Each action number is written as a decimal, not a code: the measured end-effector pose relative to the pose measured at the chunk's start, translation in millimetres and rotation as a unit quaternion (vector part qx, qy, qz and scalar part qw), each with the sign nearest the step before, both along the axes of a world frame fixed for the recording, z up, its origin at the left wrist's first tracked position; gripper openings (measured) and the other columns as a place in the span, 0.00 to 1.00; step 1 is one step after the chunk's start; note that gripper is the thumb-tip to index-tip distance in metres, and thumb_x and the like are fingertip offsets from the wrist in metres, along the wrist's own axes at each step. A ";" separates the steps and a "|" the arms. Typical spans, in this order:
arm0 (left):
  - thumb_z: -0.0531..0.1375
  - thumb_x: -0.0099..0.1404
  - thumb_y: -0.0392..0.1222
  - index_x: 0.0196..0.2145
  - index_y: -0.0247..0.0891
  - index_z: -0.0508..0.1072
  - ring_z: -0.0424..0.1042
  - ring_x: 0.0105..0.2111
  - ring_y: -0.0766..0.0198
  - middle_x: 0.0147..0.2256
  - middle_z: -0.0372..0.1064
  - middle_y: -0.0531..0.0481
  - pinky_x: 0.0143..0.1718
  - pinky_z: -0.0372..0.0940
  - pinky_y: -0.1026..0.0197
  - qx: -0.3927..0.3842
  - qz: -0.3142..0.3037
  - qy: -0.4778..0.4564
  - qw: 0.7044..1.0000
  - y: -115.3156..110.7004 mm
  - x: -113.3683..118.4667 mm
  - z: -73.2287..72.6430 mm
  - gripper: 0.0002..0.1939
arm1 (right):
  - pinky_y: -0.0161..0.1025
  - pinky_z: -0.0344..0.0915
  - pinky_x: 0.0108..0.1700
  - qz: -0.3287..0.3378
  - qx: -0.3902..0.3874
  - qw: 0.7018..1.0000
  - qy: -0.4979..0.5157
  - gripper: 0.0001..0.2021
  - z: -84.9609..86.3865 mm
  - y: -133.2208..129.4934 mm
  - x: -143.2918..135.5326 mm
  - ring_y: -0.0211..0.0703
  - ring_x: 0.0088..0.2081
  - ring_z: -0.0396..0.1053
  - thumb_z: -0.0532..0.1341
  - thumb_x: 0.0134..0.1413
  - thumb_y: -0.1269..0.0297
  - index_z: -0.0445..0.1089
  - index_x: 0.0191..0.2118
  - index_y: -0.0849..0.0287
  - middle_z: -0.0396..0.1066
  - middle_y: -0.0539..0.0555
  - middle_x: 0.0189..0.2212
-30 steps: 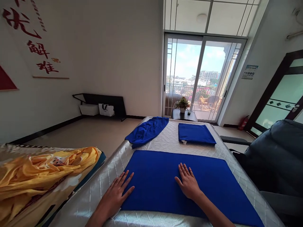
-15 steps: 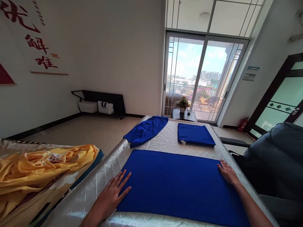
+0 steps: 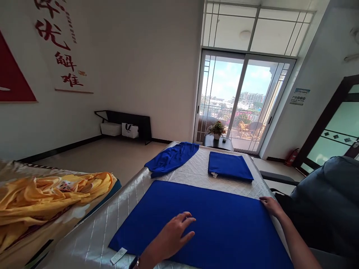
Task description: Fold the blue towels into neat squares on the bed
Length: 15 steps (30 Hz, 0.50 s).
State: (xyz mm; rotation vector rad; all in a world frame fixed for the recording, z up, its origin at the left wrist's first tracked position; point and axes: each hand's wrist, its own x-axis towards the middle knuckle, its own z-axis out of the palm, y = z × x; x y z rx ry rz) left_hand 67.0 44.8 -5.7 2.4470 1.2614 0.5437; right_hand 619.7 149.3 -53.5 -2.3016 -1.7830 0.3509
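A blue cloth [image 3: 218, 220] lies spread flat on the white quilted mattress [image 3: 98, 228], with a white tag at its near left corner. Over the middle of this cloth is my left hand [image 3: 175, 231], fingers apart and slightly curled, holding nothing. My right hand [image 3: 270, 205] rests at the cloth's far right corner, its fingertips together on the edge. Beyond lie a folded blue cloth [image 3: 230, 166] on the right and a crumpled blue cloth [image 3: 174, 158] on the left.
Yellow fabric [image 3: 84, 190] is heaped on another bed at the left. A dark padded seat [image 3: 331, 198] stands close on the right. Past the mattress are a small table with a potted plant [image 3: 217, 129] and a glass sliding door.
My left hand has left the cloth's left edge and moved right over its middle. My right hand's spread fingers have drawn together at the corner. The camera view has shifted slightly.
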 end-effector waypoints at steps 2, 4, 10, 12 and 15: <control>0.61 0.69 0.51 0.55 0.52 0.74 0.74 0.50 0.55 0.53 0.73 0.48 0.53 0.67 0.55 0.014 -0.130 -0.005 0.991 -10.1 58.4 2.7 0.18 | 0.42 0.66 0.52 -0.021 0.002 1.000 -0.011 0.18 1.7 0.9 -3.1 0.52 0.53 0.74 0.55 0.60 0.62 0.79 0.50 0.54 0.78 0.56 0.51; 0.64 0.67 0.51 0.50 0.50 0.76 0.75 0.45 0.56 0.48 0.75 0.48 0.46 0.67 0.57 0.049 -0.245 -0.004 0.968 -15.5 114.4 -2.4 0.14 | 0.43 0.66 0.51 -0.039 0.005 0.999 -0.023 0.17 3.3 0.2 -5.6 0.54 0.52 0.74 0.57 0.58 0.61 0.79 0.48 0.53 0.78 0.56 0.50; 0.64 0.67 0.46 0.42 0.48 0.77 0.76 0.37 0.56 0.43 0.77 0.46 0.25 0.59 0.59 0.155 -0.389 0.039 0.907 -17.6 282.0 -55.2 0.06 | 0.40 0.66 0.48 -0.052 0.016 0.998 -0.042 0.15 8.9 -3.7 -6.9 0.52 0.50 0.75 0.57 0.58 0.62 0.80 0.43 0.53 0.79 0.56 0.48; 0.67 0.63 0.45 0.35 0.49 0.78 0.76 0.34 0.55 0.37 0.77 0.46 0.23 0.57 0.59 0.138 -0.361 0.079 0.919 -20.7 333.6 -73.4 0.02 | 0.40 0.66 0.46 -0.055 0.017 0.997 -0.044 0.14 9.7 -4.1 -7.2 0.51 0.49 0.75 0.57 0.58 0.62 0.80 0.41 0.52 0.79 0.55 0.47; 0.65 0.64 0.41 0.30 0.48 0.78 0.72 0.27 0.56 0.26 0.73 0.44 0.22 0.55 0.58 0.088 -0.297 0.089 0.947 -27.8 388.6 -88.5 0.05 | 0.39 0.66 0.46 -0.062 0.018 0.997 -0.045 0.12 9.6 -3.6 -8.3 0.50 0.48 0.76 0.58 0.57 0.63 0.80 0.40 0.52 0.80 0.55 0.44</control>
